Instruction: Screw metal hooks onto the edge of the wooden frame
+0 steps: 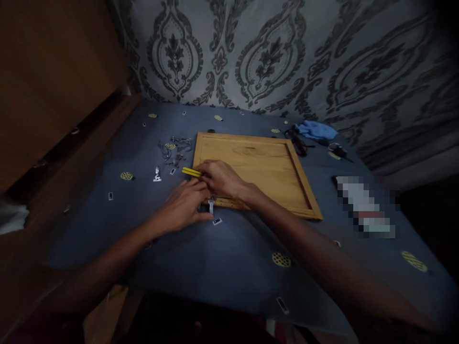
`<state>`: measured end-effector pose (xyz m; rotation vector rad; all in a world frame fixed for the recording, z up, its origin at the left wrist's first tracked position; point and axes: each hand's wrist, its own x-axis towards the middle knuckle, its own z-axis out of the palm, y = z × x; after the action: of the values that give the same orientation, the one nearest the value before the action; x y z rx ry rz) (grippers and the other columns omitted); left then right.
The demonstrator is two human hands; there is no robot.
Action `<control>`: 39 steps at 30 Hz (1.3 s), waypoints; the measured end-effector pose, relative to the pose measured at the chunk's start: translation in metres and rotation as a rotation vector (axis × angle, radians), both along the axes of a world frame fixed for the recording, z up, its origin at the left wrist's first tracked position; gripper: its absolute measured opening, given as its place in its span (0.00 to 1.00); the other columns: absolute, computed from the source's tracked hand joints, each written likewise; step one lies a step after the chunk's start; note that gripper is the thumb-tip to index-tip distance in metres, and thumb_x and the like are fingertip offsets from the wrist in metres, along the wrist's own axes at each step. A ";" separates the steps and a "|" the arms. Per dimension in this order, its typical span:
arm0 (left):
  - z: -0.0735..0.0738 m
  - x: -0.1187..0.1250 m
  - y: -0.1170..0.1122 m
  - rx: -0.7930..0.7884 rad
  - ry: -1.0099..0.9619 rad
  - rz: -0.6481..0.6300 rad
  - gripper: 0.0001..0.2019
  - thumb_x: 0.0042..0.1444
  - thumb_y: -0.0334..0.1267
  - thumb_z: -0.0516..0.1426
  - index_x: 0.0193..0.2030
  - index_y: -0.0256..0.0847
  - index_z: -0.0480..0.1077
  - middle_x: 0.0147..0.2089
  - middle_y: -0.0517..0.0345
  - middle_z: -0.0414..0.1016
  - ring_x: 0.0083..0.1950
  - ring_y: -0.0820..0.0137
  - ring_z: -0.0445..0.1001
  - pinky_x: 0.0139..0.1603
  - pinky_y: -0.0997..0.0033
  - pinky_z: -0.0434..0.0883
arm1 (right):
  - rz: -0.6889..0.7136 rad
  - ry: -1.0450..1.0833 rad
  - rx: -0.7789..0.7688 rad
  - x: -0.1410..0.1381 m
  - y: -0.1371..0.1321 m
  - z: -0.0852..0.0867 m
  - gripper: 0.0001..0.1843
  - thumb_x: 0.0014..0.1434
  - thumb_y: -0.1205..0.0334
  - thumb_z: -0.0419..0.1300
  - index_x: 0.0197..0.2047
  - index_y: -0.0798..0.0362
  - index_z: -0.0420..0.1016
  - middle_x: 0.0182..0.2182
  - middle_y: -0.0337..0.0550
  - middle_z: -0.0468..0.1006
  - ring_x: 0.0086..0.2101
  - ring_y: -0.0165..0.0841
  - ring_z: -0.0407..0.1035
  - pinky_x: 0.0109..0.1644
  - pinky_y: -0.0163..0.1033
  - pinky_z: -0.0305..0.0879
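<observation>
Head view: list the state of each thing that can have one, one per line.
Wooden panel, flat, raised rim up
Right hand, closed on the yellow-handled tool
Yellow-handled tool, held, far end hidden
Left hand, at the panel's near-left corner, grip unclear
Metal fitting, by the left thumb
Loose hardware, scattered
Blue cloth, crumpled
Pixelated object, cannot tell

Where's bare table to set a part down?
Roomiest: between the forearms, in front of the panel. Also: table between brown wood and metal pieces. Crowded: panel's near-left corner, with left hand and right hand; table's far-right corner, with blue cloth, glasses, keys.
</observation>
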<state>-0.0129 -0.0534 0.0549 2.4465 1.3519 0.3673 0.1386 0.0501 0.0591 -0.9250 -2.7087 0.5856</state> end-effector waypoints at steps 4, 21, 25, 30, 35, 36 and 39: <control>0.001 0.001 -0.001 -0.002 0.010 0.013 0.20 0.59 0.50 0.69 0.51 0.39 0.75 0.54 0.49 0.78 0.59 0.53 0.73 0.58 0.52 0.70 | -0.103 0.092 0.045 0.010 0.001 -0.007 0.10 0.62 0.68 0.59 0.44 0.55 0.81 0.40 0.49 0.81 0.39 0.39 0.73 0.43 0.41 0.66; -0.001 -0.004 0.002 0.012 0.035 -0.004 0.19 0.64 0.55 0.64 0.46 0.39 0.75 0.46 0.50 0.76 0.52 0.56 0.71 0.52 0.58 0.68 | -0.530 1.126 -0.174 0.044 -0.072 -0.020 0.20 0.67 0.39 0.62 0.40 0.46 0.64 0.32 0.33 0.71 0.24 0.26 0.70 0.30 0.37 0.72; -0.002 -0.004 0.001 0.020 0.019 -0.002 0.19 0.62 0.54 0.65 0.44 0.39 0.76 0.46 0.51 0.77 0.51 0.56 0.72 0.51 0.59 0.68 | -0.512 1.100 -0.140 0.044 -0.076 -0.018 0.18 0.68 0.41 0.61 0.40 0.46 0.64 0.31 0.32 0.71 0.25 0.26 0.71 0.31 0.37 0.73; -0.001 -0.003 0.000 0.015 0.033 0.004 0.18 0.62 0.52 0.66 0.45 0.39 0.76 0.47 0.51 0.77 0.53 0.56 0.72 0.52 0.59 0.68 | -0.503 1.117 -0.124 0.046 -0.077 -0.016 0.15 0.69 0.46 0.62 0.40 0.47 0.64 0.31 0.32 0.71 0.25 0.26 0.72 0.31 0.36 0.71; -0.001 -0.004 0.000 0.039 0.037 -0.004 0.18 0.62 0.53 0.66 0.44 0.40 0.76 0.47 0.51 0.77 0.53 0.56 0.73 0.51 0.59 0.68 | -0.518 1.100 -0.126 0.044 -0.077 -0.017 0.18 0.68 0.43 0.62 0.40 0.46 0.64 0.31 0.32 0.71 0.25 0.26 0.72 0.31 0.37 0.72; -0.002 -0.004 0.000 0.041 0.037 -0.001 0.18 0.62 0.53 0.66 0.45 0.40 0.76 0.47 0.51 0.78 0.53 0.56 0.73 0.51 0.59 0.68 | -0.518 1.103 -0.129 0.044 -0.077 -0.018 0.18 0.68 0.42 0.62 0.40 0.46 0.64 0.31 0.32 0.71 0.25 0.26 0.72 0.31 0.37 0.72; -0.002 -0.004 0.000 0.040 0.037 -0.003 0.18 0.62 0.54 0.66 0.45 0.40 0.76 0.46 0.51 0.77 0.52 0.56 0.73 0.52 0.59 0.68 | -0.510 1.103 -0.135 0.044 -0.077 -0.018 0.18 0.68 0.43 0.62 0.41 0.47 0.65 0.31 0.32 0.72 0.25 0.26 0.72 0.31 0.37 0.73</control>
<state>-0.0165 -0.0530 0.0531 2.4994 1.3683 0.3537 0.1825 -0.0265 0.0414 -0.8883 -1.4167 0.8325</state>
